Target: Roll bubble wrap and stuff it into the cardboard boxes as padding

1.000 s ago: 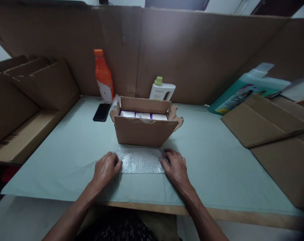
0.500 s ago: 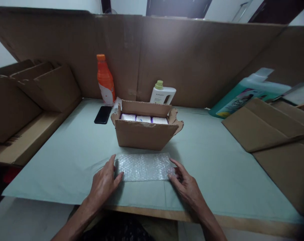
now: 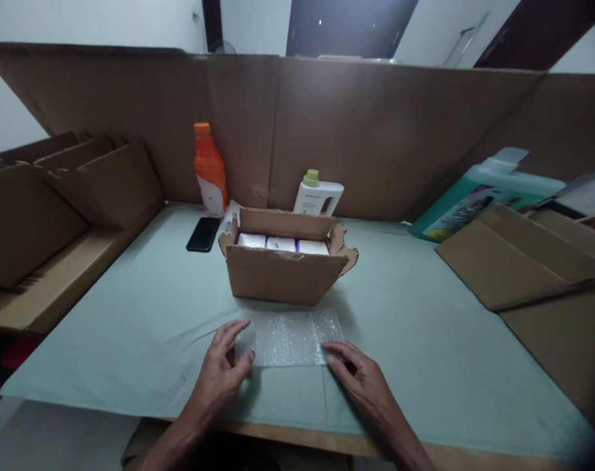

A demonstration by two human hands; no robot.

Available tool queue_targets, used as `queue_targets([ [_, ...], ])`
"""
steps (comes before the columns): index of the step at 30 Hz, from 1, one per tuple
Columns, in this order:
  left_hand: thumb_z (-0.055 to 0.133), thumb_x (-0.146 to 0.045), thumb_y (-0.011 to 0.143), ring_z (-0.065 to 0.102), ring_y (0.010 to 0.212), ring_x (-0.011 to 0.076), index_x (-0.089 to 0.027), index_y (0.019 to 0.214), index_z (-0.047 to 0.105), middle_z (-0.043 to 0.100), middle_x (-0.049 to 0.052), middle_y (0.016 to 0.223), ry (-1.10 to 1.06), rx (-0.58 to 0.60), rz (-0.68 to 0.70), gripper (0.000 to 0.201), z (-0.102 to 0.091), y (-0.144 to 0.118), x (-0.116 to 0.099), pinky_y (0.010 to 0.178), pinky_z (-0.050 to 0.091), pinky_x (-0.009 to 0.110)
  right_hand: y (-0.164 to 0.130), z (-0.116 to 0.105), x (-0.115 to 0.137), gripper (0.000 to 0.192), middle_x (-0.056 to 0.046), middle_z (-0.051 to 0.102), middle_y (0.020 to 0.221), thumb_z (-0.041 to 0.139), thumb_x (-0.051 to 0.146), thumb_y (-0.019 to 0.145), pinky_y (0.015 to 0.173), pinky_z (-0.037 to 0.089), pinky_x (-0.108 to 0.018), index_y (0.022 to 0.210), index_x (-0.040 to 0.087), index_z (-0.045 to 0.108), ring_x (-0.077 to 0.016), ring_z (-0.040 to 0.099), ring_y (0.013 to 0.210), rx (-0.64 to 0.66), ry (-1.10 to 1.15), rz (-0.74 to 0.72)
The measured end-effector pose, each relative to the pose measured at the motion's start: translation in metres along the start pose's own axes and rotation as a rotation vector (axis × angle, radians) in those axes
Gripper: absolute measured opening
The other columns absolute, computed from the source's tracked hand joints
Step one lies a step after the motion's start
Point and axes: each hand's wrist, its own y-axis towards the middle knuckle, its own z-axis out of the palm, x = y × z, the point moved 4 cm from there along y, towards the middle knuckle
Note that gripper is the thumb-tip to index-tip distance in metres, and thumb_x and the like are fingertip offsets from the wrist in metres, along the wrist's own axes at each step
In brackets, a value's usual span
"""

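Both hands have slid to the near corners of the bubble wrap point(image 3: 290, 337): the left hand point(image 3: 222, 374) has loose, spread fingers on its left edge, the right hand point(image 3: 363, 381) lies flat at its right corner, neither gripping. Bare green table cover point(image 3: 131, 327) flanks it; just beyond stands the open cardboard box point(image 3: 282, 275).
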Motion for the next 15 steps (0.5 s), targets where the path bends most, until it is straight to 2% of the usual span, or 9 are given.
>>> queue_targets([
  [1,0.06,-0.032,0.079,0.066,0.085,0.018,-0.02,0.118,0.069,0.059,0.012,0.132,-0.059,0.028,-0.074,0.042,0.002,0.001,0.004,0.07,0.059,0.032,0.001,0.0,0.0,0.032,-0.009,0.076,0.105,0.054,0.043,0.092,0.088,0.057,-0.037,0.102,0.022,0.076,-0.0253,0.071,0.098,0.0,-0.005,-0.007],
  [3,0.057,-0.033,0.08,0.067,0.072,0.0165,-0.017,0.107,0.073,0.066,0.012,0.121,-0.127,0.112,-0.167,0.036,0.006,0.002,0.007,0.063,0.06,0.033,0.003,-0.001,0.0,0.032,-0.009,0.077,0.105,0.053,0.043,0.092,0.087,0.059,-0.039,0.101,0.023,0.077,-0.0266,0.072,0.098,-0.005,-0.025,-0.034],
  [5,0.054,-0.03,0.081,0.068,0.065,0.0179,-0.018,0.093,0.076,0.073,0.009,0.098,-0.092,0.149,-0.11,0.028,0.003,0.002,0.002,0.061,0.06,0.033,0.0,-0.005,0.005,0.029,-0.008,0.079,0.101,0.053,0.039,0.093,0.085,0.06,-0.041,0.097,0.024,0.078,-0.0273,0.074,0.095,-0.007,-0.076,-0.1],
  [7,0.052,-0.023,0.083,0.072,0.072,0.0209,-0.022,0.086,0.077,0.076,0.006,0.083,0.019,0.088,0.128,0.025,-0.009,-0.002,-0.017,0.065,0.061,0.033,-0.009,-0.016,0.019,0.023,-0.004,0.08,0.097,0.056,0.031,0.092,0.081,0.061,-0.04,0.097,0.028,0.079,-0.0261,0.075,0.09,-0.032,-0.145,-0.247],
  [9,0.052,-0.015,0.084,0.075,0.082,0.0214,-0.028,0.092,0.077,0.079,0.003,0.087,0.157,-0.029,0.44,0.029,-0.028,-0.01,-0.046,0.072,0.062,0.034,-0.024,-0.032,0.044,0.027,-0.001,0.08,0.097,0.06,0.022,0.089,0.079,0.061,-0.037,0.107,0.034,0.076,-0.0236,0.075,0.087,-0.092,-0.2,-0.461],
  [11,0.055,-0.008,0.084,0.075,0.088,0.0207,-0.032,0.105,0.074,0.08,0.001,0.097,0.286,-0.15,0.684,0.037,-0.049,-0.013,-0.08,0.078,0.062,0.035,-0.034,-0.053,0.073,0.043,0.001,0.078,0.104,0.062,0.016,0.087,0.081,0.06,-0.035,0.122,0.04,0.069,-0.0215,0.075,0.089,-0.21,-0.243,-0.599],
  [13,0.057,-0.006,0.084,0.073,0.09,0.0205,-0.033,0.114,0.071,0.079,0.001,0.1,0.381,-0.272,0.83,0.042,-0.069,-0.001,-0.114,0.085,0.059,0.037,-0.03,-0.074,0.102,0.049,0.001,0.076,0.112,0.063,0.015,0.088,0.088,0.057,-0.036,0.129,0.043,0.063,-0.0212,0.073,0.096,-0.354,-0.28,-0.647],
  [15,0.058,-0.012,0.087,0.071,0.092,0.0204,-0.028,0.114,0.071,0.078,0.002,0.1,0.427,-0.352,0.909,0.034,-0.082,0.028,-0.145,0.091,0.056,0.039,-0.006,-0.092,0.129,0.041,0.0,0.075,0.115,0.064,0.02,0.09,0.095,0.053,-0.037,0.126,0.04,0.066,-0.022,0.07,0.103,-0.457,-0.291,-0.66],
])
